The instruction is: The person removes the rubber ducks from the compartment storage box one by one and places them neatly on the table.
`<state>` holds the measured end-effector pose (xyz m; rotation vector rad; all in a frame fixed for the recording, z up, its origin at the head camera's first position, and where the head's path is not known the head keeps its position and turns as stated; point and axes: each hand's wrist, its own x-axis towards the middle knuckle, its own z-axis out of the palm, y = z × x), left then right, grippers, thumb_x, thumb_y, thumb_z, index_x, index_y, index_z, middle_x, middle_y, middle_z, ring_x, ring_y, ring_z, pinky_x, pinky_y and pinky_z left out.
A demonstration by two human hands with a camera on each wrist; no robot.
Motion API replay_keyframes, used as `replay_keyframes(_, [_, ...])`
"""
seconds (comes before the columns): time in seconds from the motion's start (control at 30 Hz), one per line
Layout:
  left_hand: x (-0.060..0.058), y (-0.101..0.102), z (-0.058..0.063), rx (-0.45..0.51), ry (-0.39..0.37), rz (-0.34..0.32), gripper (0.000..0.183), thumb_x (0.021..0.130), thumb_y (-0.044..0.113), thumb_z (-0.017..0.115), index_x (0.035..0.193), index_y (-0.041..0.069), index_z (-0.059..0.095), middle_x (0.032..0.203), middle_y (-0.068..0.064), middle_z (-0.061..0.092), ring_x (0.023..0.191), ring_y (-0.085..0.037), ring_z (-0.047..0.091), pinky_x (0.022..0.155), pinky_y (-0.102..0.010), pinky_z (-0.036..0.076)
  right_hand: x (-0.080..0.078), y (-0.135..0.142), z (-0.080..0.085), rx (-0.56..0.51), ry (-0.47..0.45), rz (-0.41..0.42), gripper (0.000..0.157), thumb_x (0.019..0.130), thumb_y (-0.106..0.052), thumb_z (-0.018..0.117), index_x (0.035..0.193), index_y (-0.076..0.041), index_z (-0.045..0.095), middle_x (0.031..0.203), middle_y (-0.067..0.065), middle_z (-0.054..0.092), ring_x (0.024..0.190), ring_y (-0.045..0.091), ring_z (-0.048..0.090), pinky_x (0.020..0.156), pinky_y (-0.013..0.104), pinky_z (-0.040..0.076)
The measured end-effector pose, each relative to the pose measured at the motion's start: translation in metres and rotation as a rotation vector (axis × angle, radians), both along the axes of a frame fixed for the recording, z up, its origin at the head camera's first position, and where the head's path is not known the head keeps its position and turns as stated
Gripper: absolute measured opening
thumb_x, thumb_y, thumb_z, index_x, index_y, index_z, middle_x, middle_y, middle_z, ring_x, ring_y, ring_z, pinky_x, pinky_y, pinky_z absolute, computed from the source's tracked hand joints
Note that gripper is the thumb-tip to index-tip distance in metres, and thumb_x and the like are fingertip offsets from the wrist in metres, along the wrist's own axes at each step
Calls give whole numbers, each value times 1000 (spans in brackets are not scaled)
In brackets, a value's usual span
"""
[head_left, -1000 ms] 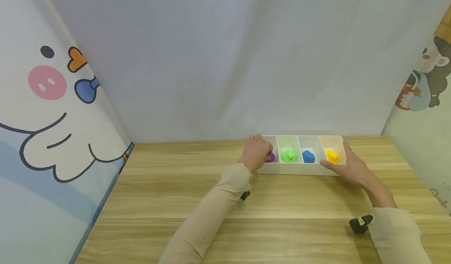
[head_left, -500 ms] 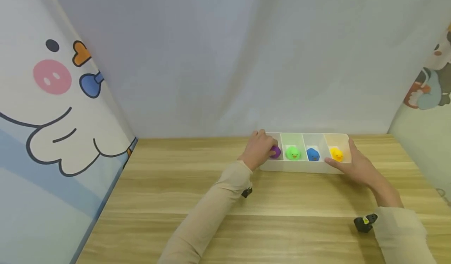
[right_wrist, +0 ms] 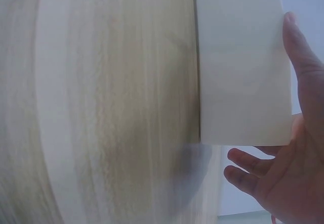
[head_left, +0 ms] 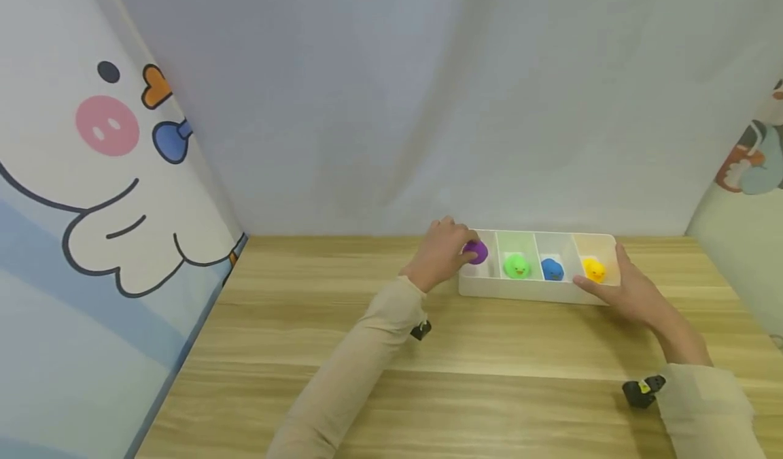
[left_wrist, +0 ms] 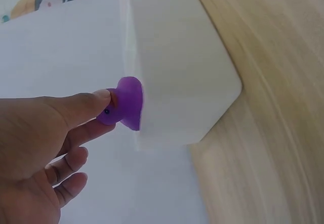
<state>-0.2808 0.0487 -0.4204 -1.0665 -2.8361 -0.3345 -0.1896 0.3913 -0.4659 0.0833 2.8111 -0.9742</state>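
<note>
A white box (head_left: 520,290) with a row of compartments stands on the table. My left hand (head_left: 442,251) pinches a purple rubber duck (head_left: 476,251) by its head between thumb and forefinger, at the rim over the leftmost compartment. In the left wrist view the purple duck (left_wrist: 130,102) is tilted sideways beside the white wall, its lower part hidden. My right hand (head_left: 636,292) grips the box's right end, thumb over the front rim and fingers round the end wall. A green duck (head_left: 517,266), a blue duck (head_left: 552,270) and a yellow duck (head_left: 594,270) sit in separate compartments.
The wooden table (head_left: 477,404) runs up to a pale curtain (head_left: 342,105) close behind the box. Cartoon-printed panels (head_left: 110,241) flank the left side, with another printed wall (head_left: 749,241) on the right. Small black cameras (head_left: 642,392) sit at the wrists.
The purple duck has risen from low in the leftmost compartment to the rim, pinched in my left hand. My right hand keeps its grip. The head view has turned slightly left.
</note>
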Motion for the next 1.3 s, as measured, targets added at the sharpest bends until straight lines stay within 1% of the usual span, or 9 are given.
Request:
replay_keyframes(0.2, [-1, -17, 15, 50, 12, -10, 28, 95, 32, 71, 119, 19, 75, 116, 2, 77, 99, -19, 60, 90, -34, 45, 0, 1, 1, -1, -4, 2, 120, 95, -62, 59, 158, -8, -27, 162, 43, 4, 140, 64, 24, 109, 81, 22])
replay_keyframes(0.3, [-2, -27, 21, 70, 28, -4, 27, 95, 31, 72, 118, 18, 75, 119, 2, 77, 100, -21, 60, 90, -36, 45, 1, 0, 1, 0, 7, 7, 118, 96, -62, 59, 159, -8, -25, 161, 42, 11, 137, 61, 29, 108, 80, 25])
replay_keyframes(0.4, [-4, -39, 25, 76, 48, 15, 26, 94, 29, 73, 117, 18, 76, 120, 1, 77, 101, -22, 60, 90, -37, 45, 2, 0, 1, 4, 10, 9, 116, 96, -61, 58, 160, -8, -23, 160, 43, 15, 134, 60, 31, 107, 80, 27])
replay_keyframes(0.57, [-6, -57, 28, 65, 58, 55, 26, 93, 28, 74, 116, 17, 76, 121, 0, 77, 103, -22, 61, 92, -38, 47, 3, 1, 2, 16, 2, 8, 116, 97, -61, 57, 159, -8, -25, 161, 43, 11, 136, 63, 29, 106, 81, 26])
replay_keyframes(0.7, [-7, -69, 28, 60, 15, 81, 27, 92, 26, 75, 117, 14, 75, 120, -3, 77, 105, -25, 61, 96, -41, 46, 3, 3, -1, 13, 12, 13, 115, 96, -61, 57, 160, -10, -24, 161, 42, 12, 136, 63, 29, 106, 81, 26])
replay_keyframes(0.87, [-9, -82, 25, 43, -31, 116, 27, 92, 24, 75, 117, 13, 75, 118, -5, 77, 105, -25, 61, 97, -41, 45, 1, 5, -5, 13, 20, 16, 117, 96, -61, 58, 159, -8, -25, 162, 43, 8, 138, 65, 26, 107, 81, 25])
replay_keyframes(1.1, [-10, -100, 20, 45, -51, 146, 26, 92, 21, 75, 117, 12, 75, 116, -8, 77, 106, -27, 61, 99, -43, 46, -2, 4, -5, 14, 19, 20, 117, 96, -61, 57, 158, -7, -26, 161, 44, 7, 139, 66, 25, 107, 80, 25])
replay_keyframes(1.17, [-10, -104, 18, 49, -57, 152, 26, 92, 20, 75, 116, 11, 76, 116, -9, 77, 106, -28, 61, 99, -44, 46, -2, 3, -5, 13, 16, 19, 117, 97, -61, 57, 157, -6, -27, 162, 44, 4, 140, 67, 23, 108, 80, 24])
replay_keyframes(1.3, [-9, -111, 12, 57, -71, 164, 26, 91, 19, 75, 115, 10, 76, 114, -9, 77, 105, -28, 60, 96, -43, 44, -2, 2, -4, 17, 20, 23, 116, 97, -60, 57, 158, -6, -26, 162, 44, 4, 140, 66, 24, 108, 80, 25])
